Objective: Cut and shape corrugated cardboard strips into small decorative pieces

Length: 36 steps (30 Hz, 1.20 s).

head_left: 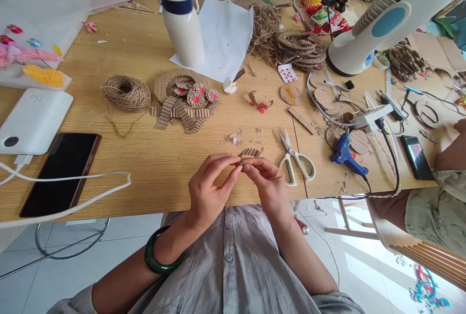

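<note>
My left hand (211, 190) and my right hand (269, 185) meet at the table's front edge, fingertips pinched together. Between them is a small strip of corrugated cardboard (252, 152), its ribbed end showing just beyond the fingers; the rest is hidden. White-handled scissors (292, 156) lie beside my right hand, blades pointing away. Ahead of my left hand is a round cardboard piece (163, 86) bearing several rolled cardboard flowers (196, 95) with red centres and loose corrugated strips (184, 115). Paper scraps (235, 138) lie just past my fingers.
A twine ball (125, 93), phone (60, 173) and power bank (34, 120) are on the left. Behind stands a white thermos (184, 27). To the right lie a blue glue gun (347, 154), power strip (373, 116) and fan (374, 23). A co-worker's arm (451, 149) rests at far right.
</note>
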### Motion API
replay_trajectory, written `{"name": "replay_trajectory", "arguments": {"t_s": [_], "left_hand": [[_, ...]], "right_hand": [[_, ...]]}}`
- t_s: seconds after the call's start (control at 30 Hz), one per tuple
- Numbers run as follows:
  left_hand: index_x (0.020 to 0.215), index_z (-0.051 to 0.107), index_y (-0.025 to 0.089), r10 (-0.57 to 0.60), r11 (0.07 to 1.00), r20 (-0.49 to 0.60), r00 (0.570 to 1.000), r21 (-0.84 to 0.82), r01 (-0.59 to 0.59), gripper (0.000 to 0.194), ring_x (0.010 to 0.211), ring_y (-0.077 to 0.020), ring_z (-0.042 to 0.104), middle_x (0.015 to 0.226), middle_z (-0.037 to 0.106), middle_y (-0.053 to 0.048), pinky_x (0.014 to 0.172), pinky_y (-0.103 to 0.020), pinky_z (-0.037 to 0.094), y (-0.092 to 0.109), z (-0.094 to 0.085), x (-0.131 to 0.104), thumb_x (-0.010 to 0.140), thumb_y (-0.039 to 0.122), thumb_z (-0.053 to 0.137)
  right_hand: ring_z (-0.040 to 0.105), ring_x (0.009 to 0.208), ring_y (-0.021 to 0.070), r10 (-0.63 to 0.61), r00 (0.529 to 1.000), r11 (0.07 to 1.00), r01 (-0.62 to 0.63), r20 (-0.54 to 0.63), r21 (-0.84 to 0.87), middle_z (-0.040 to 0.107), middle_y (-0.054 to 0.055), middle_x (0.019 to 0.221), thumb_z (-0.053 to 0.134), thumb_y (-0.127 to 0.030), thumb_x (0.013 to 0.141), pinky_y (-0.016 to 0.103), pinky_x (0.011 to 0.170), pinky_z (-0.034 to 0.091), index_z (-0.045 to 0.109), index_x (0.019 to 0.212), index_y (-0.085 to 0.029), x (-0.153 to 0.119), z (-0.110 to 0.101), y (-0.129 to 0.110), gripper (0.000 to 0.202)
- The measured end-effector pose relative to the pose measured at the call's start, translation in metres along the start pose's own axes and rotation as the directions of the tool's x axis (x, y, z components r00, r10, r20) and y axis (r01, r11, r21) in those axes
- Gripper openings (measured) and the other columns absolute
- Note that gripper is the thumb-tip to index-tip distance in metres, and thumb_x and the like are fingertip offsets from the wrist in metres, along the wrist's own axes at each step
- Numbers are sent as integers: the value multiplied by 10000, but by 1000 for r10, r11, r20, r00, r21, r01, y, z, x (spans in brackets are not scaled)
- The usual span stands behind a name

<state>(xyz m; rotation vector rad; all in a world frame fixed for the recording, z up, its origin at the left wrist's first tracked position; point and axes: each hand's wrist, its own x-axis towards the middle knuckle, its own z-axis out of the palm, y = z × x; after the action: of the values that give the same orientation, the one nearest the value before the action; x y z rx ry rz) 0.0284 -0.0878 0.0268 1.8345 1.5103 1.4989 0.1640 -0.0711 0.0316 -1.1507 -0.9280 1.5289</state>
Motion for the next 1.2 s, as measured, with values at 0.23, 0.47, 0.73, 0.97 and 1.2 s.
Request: {"name": "replay_trajectory", "arguments": {"t_s": [0.23,0.47,0.73,0.97,1.2], "left_hand": [[1011,665,201,63,996,7,998,60,-63,237,962,-154,695,1005,722,-37,915,-293,555,-2,-1,0,832,46,684],[961,646,193,20,1000,15,1000,18,-20,202,966,-154,697,1000,728,-38,920,-296,551,-3,1,1,830,42,679],[989,668,207,76,994,25,997,83,-78,212,981,-161,700,1039,730,-43,915,-301,560,-5,-2,2,842,56,679],[1056,657,193,284,921,128,950,238,-307,257,1099,-212,656,1108,714,-86,995,-346,529,-11,-4,2,830,75,690],[793,690,197,-105,994,35,994,35,103,131,998,-186,665,1026,702,-65,903,-320,545,-19,-3,6,906,227,631]], "right_hand": [[684,855,165,-4,1000,1000,4,2,20,763,-11,878,759,-266,791,307,847,547,786,842,-269,-1,2,3,58],[684,807,149,16,1000,998,-16,-6,58,753,-23,845,758,-253,793,296,818,570,786,836,-261,0,2,4,52],[690,814,147,11,999,999,-10,-34,33,769,-19,870,778,-259,776,293,829,561,793,842,-269,-1,4,5,68],[669,753,137,126,989,977,-109,-81,182,744,-13,786,808,-333,736,290,798,576,774,764,-228,1,4,5,114],[667,833,169,111,989,960,-82,-97,268,698,-11,800,767,-294,742,330,794,620,730,734,-209,10,-8,2,93]]}}
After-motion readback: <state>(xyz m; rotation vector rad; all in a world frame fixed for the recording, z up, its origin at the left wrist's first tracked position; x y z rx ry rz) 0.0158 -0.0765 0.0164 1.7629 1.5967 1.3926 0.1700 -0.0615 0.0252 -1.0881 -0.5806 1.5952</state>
